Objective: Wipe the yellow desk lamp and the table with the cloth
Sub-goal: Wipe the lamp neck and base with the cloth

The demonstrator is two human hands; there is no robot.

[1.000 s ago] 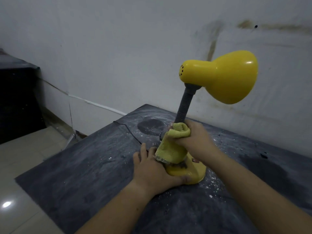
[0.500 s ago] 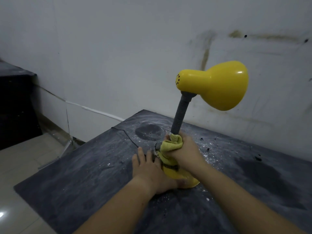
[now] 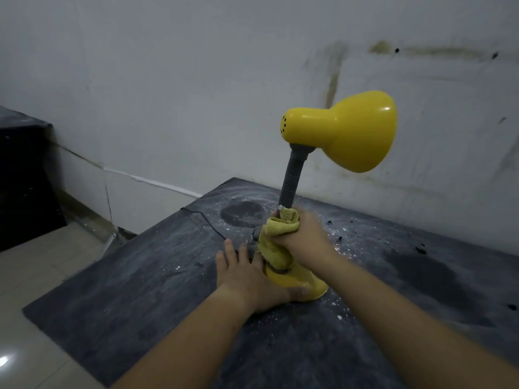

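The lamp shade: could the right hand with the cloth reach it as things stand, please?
Probably yes: the right hand grips the cloth at the foot of the grey neck, with open air up to the shade; the left hand rests on the base.

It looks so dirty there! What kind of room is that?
Likely a bare workroom or storeroom: the white wall is stained, the dark table is dusty with white flakes, and the floor is plain tile.

We see a dim, bluish scene. A small glare spot sits on the glossy yellow bell-shaped lamp shade and another on the pale tiled floor. Our right hand is motion-blurred; wide-angle bending curves the edges.
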